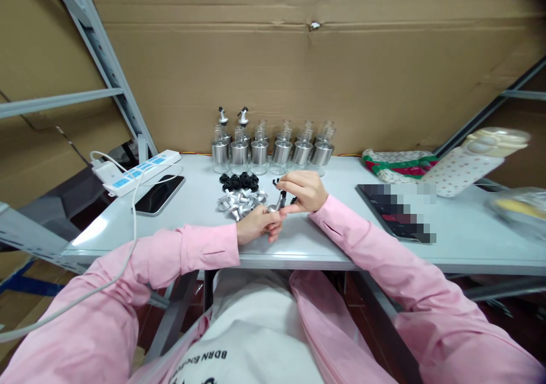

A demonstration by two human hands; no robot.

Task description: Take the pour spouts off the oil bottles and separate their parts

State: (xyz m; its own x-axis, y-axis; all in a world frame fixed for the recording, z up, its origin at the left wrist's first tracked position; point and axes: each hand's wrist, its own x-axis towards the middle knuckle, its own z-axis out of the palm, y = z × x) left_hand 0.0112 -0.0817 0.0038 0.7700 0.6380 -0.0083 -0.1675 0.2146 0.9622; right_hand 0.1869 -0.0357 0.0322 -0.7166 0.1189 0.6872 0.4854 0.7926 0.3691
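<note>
My left hand [260,223] is closed around the silver base of a pour spout [276,205] near the table's front edge. From above, my right hand [305,190] pinches the black part at the spout's top, its fingers partly hiding it. Just left of my hands lies a pile of silver spout pieces [241,202]. Behind that pile sit several black stoppers [239,182]. Glass bottles with silver bands [259,153] stand in rows at the back. Two of the rear bottles carry a silver spout with a black lever [243,116].
On the left are a white power strip [143,173], its cable and a phone [161,195]. To the right lie a dark tablet-like device [392,213], a patterned cloth [398,165], a dotted white container [464,168] and a plastic-wrapped item [522,210]. Cardboard [298,77] walls the back.
</note>
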